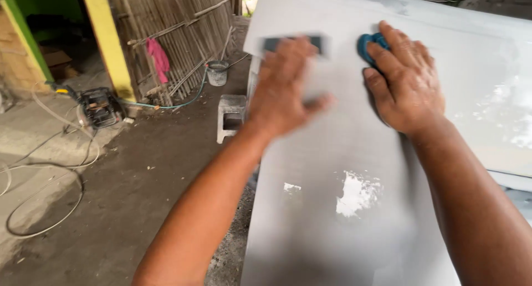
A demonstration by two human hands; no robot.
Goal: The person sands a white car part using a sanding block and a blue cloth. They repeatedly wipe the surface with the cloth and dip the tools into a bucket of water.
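Grey primed panel (343,153) under you. Your left hand (280,89) presses dark sanding block (292,43), long axis 3-to-9; right hand (407,81) at 3 o'clock cups blue sponge (367,44).

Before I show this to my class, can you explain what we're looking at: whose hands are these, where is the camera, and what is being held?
The one picture comes from a camera worn on a person's head, looking down at their own bare hands. Both hands lie on a large grey panel, wet and shiny in patches. The left hand, blurred by motion, presses a dark flat block. The right hand covers a blue pad. To the left is a dirt floor with a small concrete stool, a bucket, hoses and a machine.
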